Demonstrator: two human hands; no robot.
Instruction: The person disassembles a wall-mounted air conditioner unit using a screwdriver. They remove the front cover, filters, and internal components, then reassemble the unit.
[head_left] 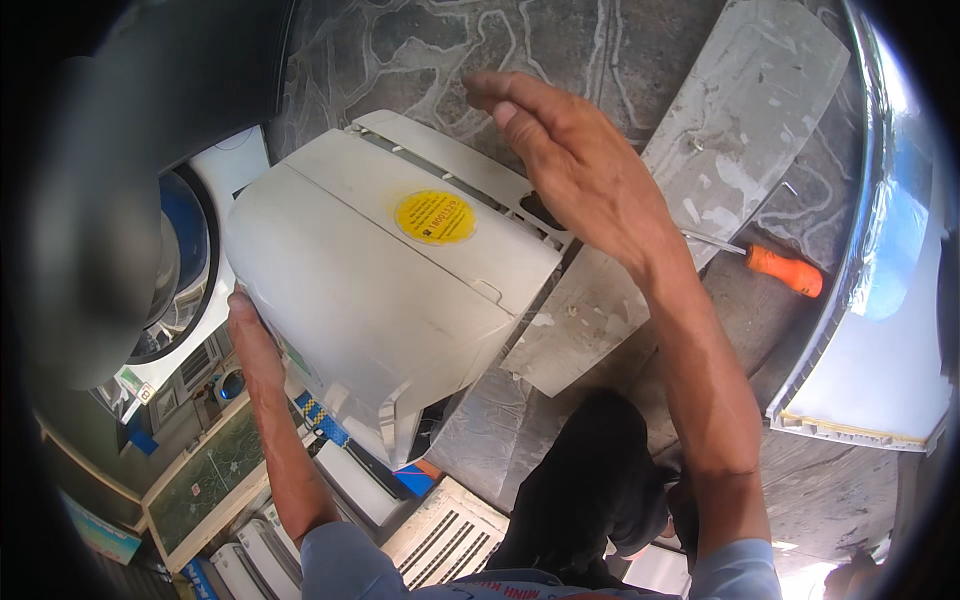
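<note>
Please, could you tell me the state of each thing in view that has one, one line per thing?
White casing: tilted, narrow dark gap along its far side.
Left hand: at the white casing's left side, grip partly hidden.
Right hand: open, contact unclear.
Yellow round sticker: stuck on the casing.
Orange-handled screwdriver: lying, unheld.
Grey board: lying flat, surface patchy.
White panel at right: partly under shiny film.

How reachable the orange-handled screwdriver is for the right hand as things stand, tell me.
Probably yes: the right hand looks empty, and the orange-handled screwdriver lies right of the forearm, its handle uncovered, with nothing seen blocking the way.
</note>
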